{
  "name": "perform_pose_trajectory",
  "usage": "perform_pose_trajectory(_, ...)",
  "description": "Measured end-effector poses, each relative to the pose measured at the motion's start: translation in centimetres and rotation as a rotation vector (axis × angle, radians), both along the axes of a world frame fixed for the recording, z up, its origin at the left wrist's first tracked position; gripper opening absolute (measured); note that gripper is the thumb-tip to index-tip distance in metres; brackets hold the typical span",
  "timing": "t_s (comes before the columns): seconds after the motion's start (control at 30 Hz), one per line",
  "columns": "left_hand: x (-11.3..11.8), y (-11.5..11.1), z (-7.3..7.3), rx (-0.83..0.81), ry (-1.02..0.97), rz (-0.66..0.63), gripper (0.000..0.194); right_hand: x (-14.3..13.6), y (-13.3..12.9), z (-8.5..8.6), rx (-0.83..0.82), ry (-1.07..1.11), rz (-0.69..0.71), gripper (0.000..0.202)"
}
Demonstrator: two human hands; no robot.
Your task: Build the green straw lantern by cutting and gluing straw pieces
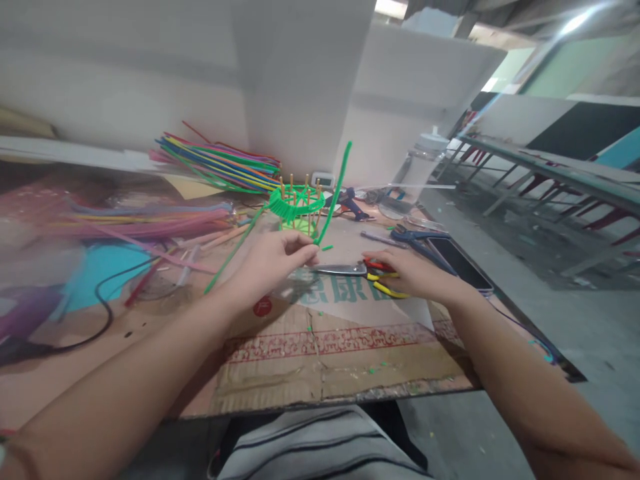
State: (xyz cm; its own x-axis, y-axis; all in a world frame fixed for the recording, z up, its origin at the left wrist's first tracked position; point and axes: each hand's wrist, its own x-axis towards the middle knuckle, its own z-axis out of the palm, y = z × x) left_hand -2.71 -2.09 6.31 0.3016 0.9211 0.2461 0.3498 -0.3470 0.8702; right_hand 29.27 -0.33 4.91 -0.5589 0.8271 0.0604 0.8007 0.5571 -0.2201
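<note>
My left hand (280, 257) pinched a green pipe cleaner (334, 193) before the half-woven basket (297, 203), upper stakes bare, while my right hand (407, 272) gripped the scissors (350, 269).

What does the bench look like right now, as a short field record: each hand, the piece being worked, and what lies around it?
left hand: pinches a green pipe cleaner at its lower end
right hand: rests on the scissors, blades pointing toward the left hand
workpiece: small green woven basket on upright wooden sticks, behind the left hand
surface: flattened cardboard sheet
left of basket: bundle of coloured pipe cleaners
right of scissors: smartphone, lying flat
far side: glue gun
</note>
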Motion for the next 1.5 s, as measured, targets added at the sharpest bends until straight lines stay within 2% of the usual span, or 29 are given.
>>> perform_pose_trajectory(0.1,-0.5,0.2,0.4,0.011,0.000,0.026,0.024,0.0,0.2,-0.6,-0.021,-0.021,0.051,0.065)
perform_pose_trajectory(0.2,-1.0,0.3,1.3,0.000,-0.032,0.026,0.026,-0.3,0.3,-1.0,-0.005,-0.028,0.057,0.056)
perform_pose_trajectory(0.3,-1.3,0.3,2.1,-0.014,-0.068,0.044,0.025,-0.6,0.0,-0.5,0.008,0.017,-0.008,0.035)
perform_pose_trajectory(0.4,-1.6,0.3,2.4,-0.022,-0.080,0.034,0.025,-1.1,-0.7,0.8,-0.037,0.126,-0.101,0.039)
perform_pose_trajectory(0.53,-1.7,0.2,2.1,-0.010,-0.018,0.019,0.024,-2.7,-2.1,1.7,-0.107,0.276,-0.078,0.044)
perform_pose_trajectory(0.77,-1.3,0.3,0.7,0.059,0.099,0.011,0.020,-5.7,-3.7,0.7,-0.346,0.483,-0.045,0.047)
perform_pose_trajectory(0.9,-0.9,0.3,0.1,0.059,0.093,-0.022,0.018,-6.0,-3.8,0.7,-0.362,0.494,-0.059,0.050)
perform_pose_trajectory(1.1,-0.4,-0.1,0.5,0.091,0.154,-0.037,0.017,-5.9,-3.7,0.7,-0.395,0.507,-0.041,0.057)
perform_pose_trajectory(1.5,-0.1,-0.3,0.9,0.061,0.164,-0.077,0.017,-5.9,-3.9,1.0,-0.459,0.508,-0.043,0.049)
